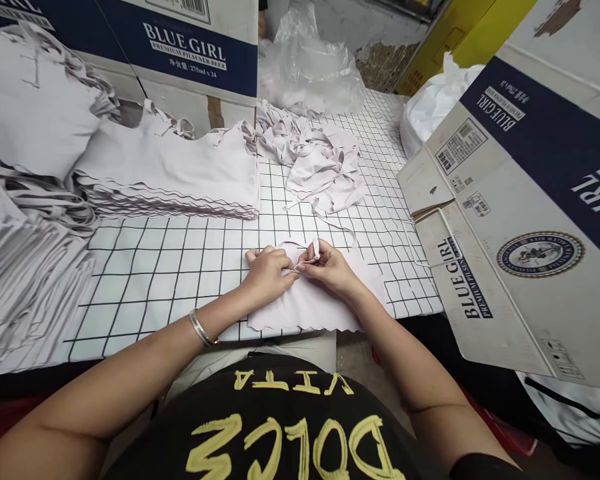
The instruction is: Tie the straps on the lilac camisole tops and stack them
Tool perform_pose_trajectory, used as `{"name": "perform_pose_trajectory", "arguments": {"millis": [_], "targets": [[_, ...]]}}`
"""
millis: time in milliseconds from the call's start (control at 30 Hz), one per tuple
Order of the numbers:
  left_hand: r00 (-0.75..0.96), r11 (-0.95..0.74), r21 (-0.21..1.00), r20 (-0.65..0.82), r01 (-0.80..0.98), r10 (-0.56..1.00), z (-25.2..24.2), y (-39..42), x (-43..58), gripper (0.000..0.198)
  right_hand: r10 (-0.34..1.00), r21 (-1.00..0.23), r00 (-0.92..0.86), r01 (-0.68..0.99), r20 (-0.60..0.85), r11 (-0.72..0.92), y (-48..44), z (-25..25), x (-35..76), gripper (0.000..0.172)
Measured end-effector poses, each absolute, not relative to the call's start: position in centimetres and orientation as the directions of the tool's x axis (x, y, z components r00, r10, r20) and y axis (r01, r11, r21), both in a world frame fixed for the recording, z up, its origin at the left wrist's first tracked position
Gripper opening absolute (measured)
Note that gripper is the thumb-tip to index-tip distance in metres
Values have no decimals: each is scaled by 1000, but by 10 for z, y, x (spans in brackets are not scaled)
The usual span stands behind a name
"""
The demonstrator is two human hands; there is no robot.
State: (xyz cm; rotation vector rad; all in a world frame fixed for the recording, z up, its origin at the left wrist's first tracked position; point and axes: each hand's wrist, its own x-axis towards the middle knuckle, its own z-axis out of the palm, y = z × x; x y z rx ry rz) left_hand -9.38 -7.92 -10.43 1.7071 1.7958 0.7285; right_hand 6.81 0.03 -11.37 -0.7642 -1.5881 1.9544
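A pale pink strappy garment (305, 307) lies flat at the front of the table, its wavy lower edge toward me. Over its upper part, my left hand (269, 275) is closed, thumb and fingers pinching a thin strap. Close beside it, my right hand (330, 268) pinches the same strap (316, 249), and a short loop of it sticks up above the fingers. The fingertips of both hands almost meet. Any small fitting between them is too small to make out.
Stacked pale garments (170, 167) stand at the left, with further piles (25, 267) nearer. A loose heap of garments (325, 167) lies behind my hands on the grid-patterned cloth (145, 267). Beer cartons (520, 200) flank the right and back left. A clear plastic bag (315, 67) sits behind.
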Motion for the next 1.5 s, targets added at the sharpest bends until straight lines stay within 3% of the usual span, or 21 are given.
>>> {"name": "perform_pose_trajectory", "arguments": {"millis": [333, 600, 1100, 1200, 1333, 1400, 1500], "targets": [[-48, 4, 692, 44, 722, 998, -107, -83, -94, 14, 705, -995, -706, 9, -76, -99, -2, -113, 73, 34], [33, -157, 562, 224, 812, 974, -113, -86, -94, 18, 740, -993, -669, -25, -68, -114, -3, -106, 70, 41], [-19, -65, 646, 123, 760, 992, -109, -85, -94, 17, 693, -995, -720, -23, -50, -96, -5, -115, 69, 33], [-34, -49, 662, 112, 748, 993, -111, -85, -95, 17, 685, -998, -726, 59, -57, -21, -3, -109, 72, 29], [-50, 5, 676, 47, 737, 998, -111, -81, -95, 18, 632, -938, -775, 233, -21, 255, 4, -98, 74, 14], [-34, 20, 645, 10, 764, 999, -109, -82, -95, 17, 583, -910, -811, 281, -55, 305, 9, -95, 72, 11], [-22, -31, 503, 100, 863, 995, -106, -95, -95, 10, 553, -964, -815, 255, -172, 76, 16, -93, 66, 9]]}}
